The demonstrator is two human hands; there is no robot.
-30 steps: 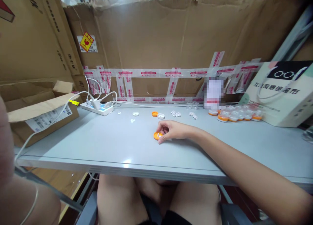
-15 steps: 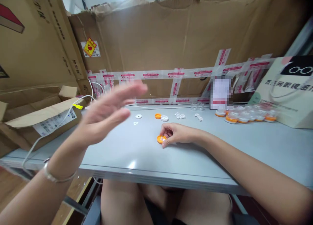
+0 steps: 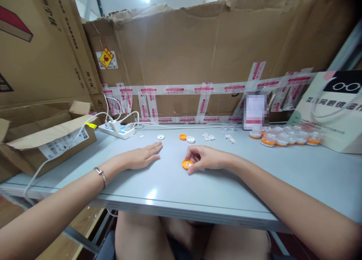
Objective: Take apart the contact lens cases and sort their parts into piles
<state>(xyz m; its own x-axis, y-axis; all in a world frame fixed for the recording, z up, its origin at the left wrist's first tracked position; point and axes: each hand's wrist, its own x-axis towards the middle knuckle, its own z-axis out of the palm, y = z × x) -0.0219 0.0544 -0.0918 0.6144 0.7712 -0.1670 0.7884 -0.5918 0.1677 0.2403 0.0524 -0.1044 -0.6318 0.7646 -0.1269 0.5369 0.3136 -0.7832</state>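
Note:
My right hand [image 3: 202,158] grips an orange round cap [image 3: 185,164] by its right side, low over the grey table [image 3: 169,188]. Small white bits show inside this cap. My left hand [image 3: 144,155] lies palm down on the tabletop with its fingers stretched out, holding nothing. Just beyond its fingertips is a white ring-shaped cap [image 3: 160,137]. Another orange cap [image 3: 183,137] and a white cap [image 3: 190,139] sit side by side behind my right hand. Small white plastic parts [image 3: 208,137] lie in a cluster to their right, with a second little group [image 3: 230,139] farther right.
A white power strip [image 3: 120,130] with plugged cables stands at the back left, beside an open cardboard box [image 3: 51,135]. Several clear-topped orange and white containers [image 3: 288,135] crowd the right, near a paper bag [image 3: 330,113] and a blurred phone-like object [image 3: 254,111]. A large carton [image 3: 175,52] walls the back.
My left hand has come down from the air onto the table and now lies flat, covering the small white discs there. The right hand keeps its hold on the orange cap.

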